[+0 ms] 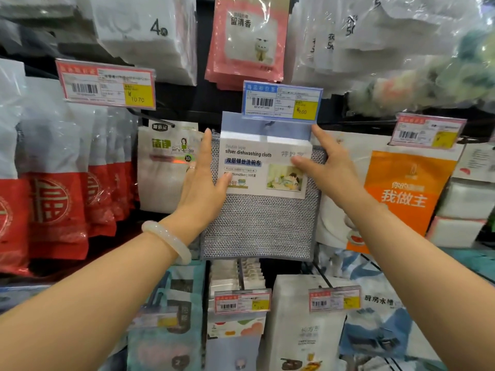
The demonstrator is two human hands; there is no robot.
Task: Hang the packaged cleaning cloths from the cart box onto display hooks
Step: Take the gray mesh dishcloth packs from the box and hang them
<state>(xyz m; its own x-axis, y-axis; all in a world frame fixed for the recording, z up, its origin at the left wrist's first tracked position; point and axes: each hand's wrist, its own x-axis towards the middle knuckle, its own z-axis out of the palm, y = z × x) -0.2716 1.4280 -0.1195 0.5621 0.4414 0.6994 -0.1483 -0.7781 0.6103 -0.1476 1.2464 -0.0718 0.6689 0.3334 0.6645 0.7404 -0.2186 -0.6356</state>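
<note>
Around your hands the display wall is crowded: red packets [57,207] hang at the left, a white packet with green print [166,167] hangs just beside your left hand, and an orange bag [401,194] hangs just beside your right hand. A pink packet [247,40] hangs above, and a blue price tag [282,100] sits in front of the top edge of the silver dishwashing cloth pack [263,194], so the hook behind it is hidden. Lower down, more packets and two red price tags [242,301] fill the next row. The wall behind is dark, with store hooks and rails. The pack is in the middle of the display, flat to you, its printed label upright and its longer side running up and down. Your left hand [202,180] lies with straight fingers along the pack's left edge, thumb on the label. Your right hand [328,167] touches the right edge with spread, straight fingers, thumb on the label. Neither grip is closed around it. A pale bracelet [167,241] is on your left wrist.
</note>
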